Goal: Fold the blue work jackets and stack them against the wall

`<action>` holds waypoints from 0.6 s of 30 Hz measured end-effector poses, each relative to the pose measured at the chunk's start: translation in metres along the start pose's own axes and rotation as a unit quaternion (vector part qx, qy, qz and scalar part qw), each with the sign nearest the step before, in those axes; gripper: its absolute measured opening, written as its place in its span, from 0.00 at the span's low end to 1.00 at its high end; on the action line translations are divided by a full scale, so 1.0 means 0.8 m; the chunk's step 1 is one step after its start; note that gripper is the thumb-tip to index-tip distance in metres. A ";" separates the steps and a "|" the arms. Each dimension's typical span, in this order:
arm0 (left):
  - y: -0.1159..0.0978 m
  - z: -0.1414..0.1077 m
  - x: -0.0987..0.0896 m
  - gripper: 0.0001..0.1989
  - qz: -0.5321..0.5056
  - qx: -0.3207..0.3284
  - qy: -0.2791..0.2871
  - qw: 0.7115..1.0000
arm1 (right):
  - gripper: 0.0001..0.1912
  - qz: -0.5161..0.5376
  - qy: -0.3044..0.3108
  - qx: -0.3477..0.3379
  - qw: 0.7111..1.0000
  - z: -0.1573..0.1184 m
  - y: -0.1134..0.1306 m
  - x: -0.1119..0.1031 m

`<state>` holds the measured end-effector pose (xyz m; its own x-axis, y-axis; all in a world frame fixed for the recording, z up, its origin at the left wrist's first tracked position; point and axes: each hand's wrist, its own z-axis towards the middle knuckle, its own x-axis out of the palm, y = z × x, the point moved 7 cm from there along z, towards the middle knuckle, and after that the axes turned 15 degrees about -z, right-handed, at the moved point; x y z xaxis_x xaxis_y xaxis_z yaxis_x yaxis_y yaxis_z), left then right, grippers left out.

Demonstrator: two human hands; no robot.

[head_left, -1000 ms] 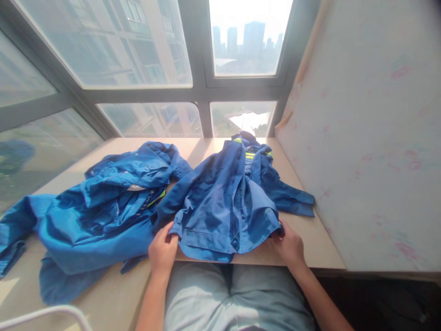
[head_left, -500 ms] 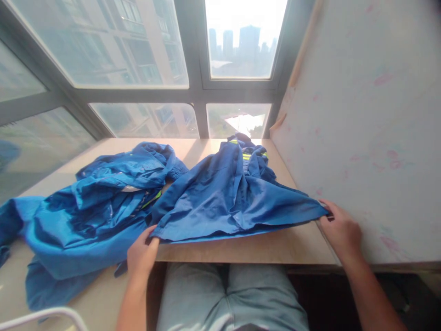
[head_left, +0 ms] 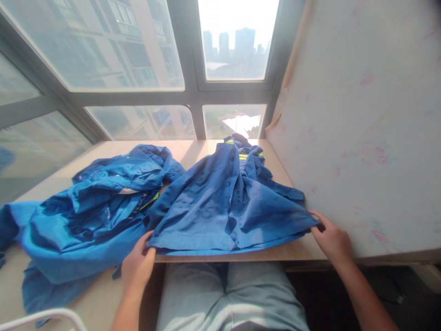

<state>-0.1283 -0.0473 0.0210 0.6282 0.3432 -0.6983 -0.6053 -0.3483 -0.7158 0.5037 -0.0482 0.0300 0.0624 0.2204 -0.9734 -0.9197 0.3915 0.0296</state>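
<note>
A blue jacket [head_left: 206, 197] with yellow-green stripes near its collar lies spread over the wooden table, its hem toward me. My left hand [head_left: 138, 259] pinches the hem's left corner. The hem's right corner is between the thumb and fingers of my right hand [head_left: 330, 236], close to the wall. The hem hangs in a shallow curve at the table's front edge, and a sleeve shows beyond the right side. Left of this jacket, touching it, a second blue garment [head_left: 86, 220] lies crumpled in a heap.
Windows with grey frames [head_left: 196, 97] stand behind the wooden table [head_left: 310, 248]. A pale wall panel with pink marks [head_left: 361, 138] rises on the right. A white curved bar [head_left: 51, 312] is at the lower left. My legs [head_left: 227, 294] are below the table edge.
Both hands have moved slightly down toward me, the right one also a little left, with the hem corners still held. The hem sits lower, and more of the right sleeve shows.
</note>
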 end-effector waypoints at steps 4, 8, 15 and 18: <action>0.001 -0.016 0.004 0.26 -0.045 0.020 -0.059 0.997 | 0.23 -0.006 0.026 -0.016 1.000 -0.005 -0.002 0.008; 0.014 -0.022 0.021 0.23 -0.058 0.033 -0.008 0.998 | 0.27 0.128 -0.069 -0.163 0.976 -0.021 0.038 -0.026; 0.021 -0.026 0.025 0.21 -0.048 0.016 0.002 0.999 | 0.18 0.298 0.020 -0.272 0.915 -0.077 0.202 -0.036; 0.012 -0.032 0.023 0.21 -0.054 0.035 -0.013 0.998 | 0.18 0.284 0.060 -0.315 0.903 -0.118 0.284 -0.021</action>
<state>-0.1096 -0.0666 0.0016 0.6791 0.3986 -0.6164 -0.5684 -0.2458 -0.7852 0.2574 -0.0476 0.0320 -0.4976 0.1118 -0.8602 -0.8300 -0.3493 0.4348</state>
